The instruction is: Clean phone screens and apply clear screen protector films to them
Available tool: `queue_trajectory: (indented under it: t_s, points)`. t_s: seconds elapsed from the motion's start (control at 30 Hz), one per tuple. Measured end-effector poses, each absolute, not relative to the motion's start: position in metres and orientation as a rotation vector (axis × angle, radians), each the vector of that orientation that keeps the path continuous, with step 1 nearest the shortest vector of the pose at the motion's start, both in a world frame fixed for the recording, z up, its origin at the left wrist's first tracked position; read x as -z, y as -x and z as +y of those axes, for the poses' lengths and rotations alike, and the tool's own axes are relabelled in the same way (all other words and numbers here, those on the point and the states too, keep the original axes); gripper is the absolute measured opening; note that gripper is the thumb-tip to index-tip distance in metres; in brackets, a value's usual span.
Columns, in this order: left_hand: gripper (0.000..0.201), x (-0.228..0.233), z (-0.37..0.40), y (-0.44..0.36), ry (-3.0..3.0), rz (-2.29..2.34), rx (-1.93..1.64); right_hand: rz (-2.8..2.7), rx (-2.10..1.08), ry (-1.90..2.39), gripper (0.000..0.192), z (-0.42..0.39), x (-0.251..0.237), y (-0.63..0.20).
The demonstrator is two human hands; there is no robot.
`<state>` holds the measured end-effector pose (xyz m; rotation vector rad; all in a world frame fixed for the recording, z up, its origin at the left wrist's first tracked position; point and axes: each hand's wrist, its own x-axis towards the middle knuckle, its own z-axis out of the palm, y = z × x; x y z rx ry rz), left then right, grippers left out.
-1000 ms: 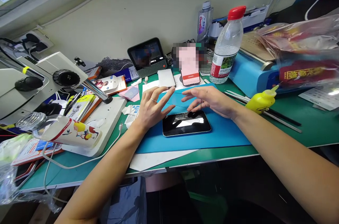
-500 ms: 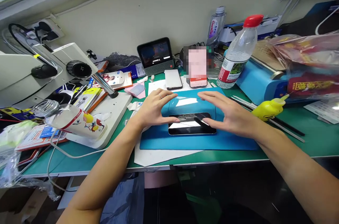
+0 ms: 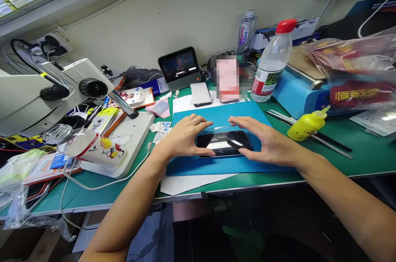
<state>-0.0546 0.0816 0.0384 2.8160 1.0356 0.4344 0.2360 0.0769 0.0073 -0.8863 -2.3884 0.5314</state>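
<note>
Head view: a black phone (image 3: 225, 144) lies flat on the blue mat (image 3: 216, 165), screen up. The left hand (image 3: 185, 137) and right hand (image 3: 262, 141) bracket its two short ends, fingers spread and lightly curled, thumbs and fingertips touching its edges. A yellow squeeze bottle (image 3: 306, 123) lies well apart to the right
</note>
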Motion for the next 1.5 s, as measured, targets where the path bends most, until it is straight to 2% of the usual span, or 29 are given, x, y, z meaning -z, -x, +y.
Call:
queue_trajectory:
  t_s: [0.2,0.4,0.7,0.9,1.5]
  points:
    - [0.082,-0.040,0.077,0.051,-2.842,1.057,-0.322,-2.373,-0.541,0.861,0.079,0.075,-0.008,-0.237]
    - [0.068,-0.043,0.073,0.049,-2.825,1.089,-0.248,-2.401,-0.554,0.854,0.082,0.075,-0.007,-0.238]
    - [0.061,-0.045,0.074,0.049,-2.783,1.065,-0.301,-2.445,-0.517,0.973,0.086,0.077,-0.007,-0.243]
    - [0.065,-0.043,0.075,0.050,-2.774,1.051,-0.288,-2.464,-0.492,1.078,0.089,0.079,-0.010,-0.247]
    - [0.075,-0.042,0.075,0.050,-2.766,1.099,-0.163,-2.499,-0.315,1.019,0.076,0.073,0.001,-0.248]
